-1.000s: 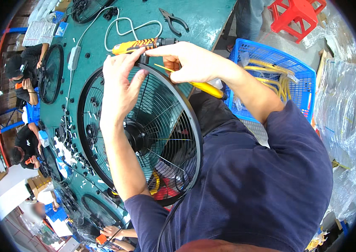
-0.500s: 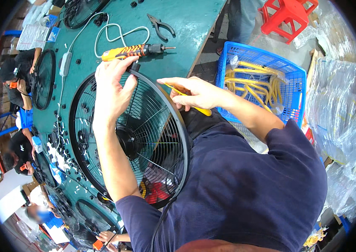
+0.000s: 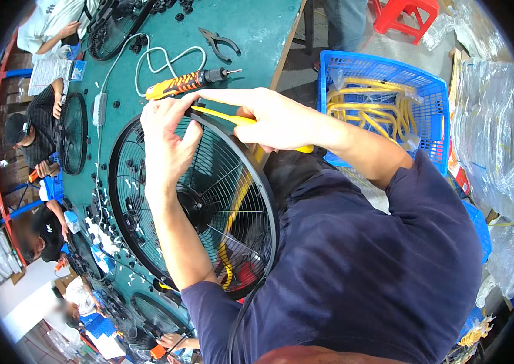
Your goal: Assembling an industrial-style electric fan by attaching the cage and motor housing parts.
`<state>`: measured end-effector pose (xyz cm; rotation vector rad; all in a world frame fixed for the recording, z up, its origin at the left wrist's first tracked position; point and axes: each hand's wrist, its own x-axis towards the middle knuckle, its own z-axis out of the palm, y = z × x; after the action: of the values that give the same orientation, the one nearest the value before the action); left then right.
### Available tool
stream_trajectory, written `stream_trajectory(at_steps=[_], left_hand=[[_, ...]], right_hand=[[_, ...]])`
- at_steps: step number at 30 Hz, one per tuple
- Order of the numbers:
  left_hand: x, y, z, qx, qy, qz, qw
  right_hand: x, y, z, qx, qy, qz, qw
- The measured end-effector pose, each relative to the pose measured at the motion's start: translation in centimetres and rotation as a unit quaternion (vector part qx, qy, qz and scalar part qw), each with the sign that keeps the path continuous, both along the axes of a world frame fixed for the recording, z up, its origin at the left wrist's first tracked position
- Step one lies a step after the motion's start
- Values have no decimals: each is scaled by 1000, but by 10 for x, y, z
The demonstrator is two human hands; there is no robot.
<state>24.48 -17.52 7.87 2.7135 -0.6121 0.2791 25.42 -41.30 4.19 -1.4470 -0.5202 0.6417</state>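
A round black fan guard point(image 3: 267, 197) with thin wires stands tilted between my body and the green table. Over its far rim my left hand point(image 3: 166, 130) is curled, thumb apart from the bent fingers; what its fingertips touch is partly hidden. My right hand point(image 3: 275, 118) is closed on a slim yellow tool point(image 3: 223, 115), whose narrow end points at the rim beside my left fingers. The tool's other end shows below the palm; its exact kind I cannot make out. Both hands nearly meet at the rim.
An orange-and-black electric screwdriver point(image 3: 187, 83) and black-handled pliers point(image 3: 220, 45) lie on the green table point(image 3: 257, 30) beyond the guard. At right stands a blue basket point(image 3: 384, 60) of yellow curved tubes, with a red stool point(image 3: 405, 18) behind. Co-workers sit along the left.
My right hand has moved left with the yellow tool, bringing its tip to the rim by my left hand. The view has shifted slightly; my left hand stays at the rim.
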Motion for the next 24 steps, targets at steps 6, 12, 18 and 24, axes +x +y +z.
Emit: stream_trajectory(at_steps=[6, 12, 18, 24], left_hand=[[-3, 5, 0, -11, 2, 17, 1000], [-7, 9, -1, -10, -14, 15, 1000], [-6, 12, 1, -21, 9, -3, 1000], [-11, 10, 6, -26, -3, 3, 1000]], right_hand=[[14, 6, 9, -61, 0, 81, 995], [16, 9, 11, -58, -11, 89, 994], [13, 10, 8, -46, -3, 57, 997], [10, 9, 5, -7, 19, 32, 999]])
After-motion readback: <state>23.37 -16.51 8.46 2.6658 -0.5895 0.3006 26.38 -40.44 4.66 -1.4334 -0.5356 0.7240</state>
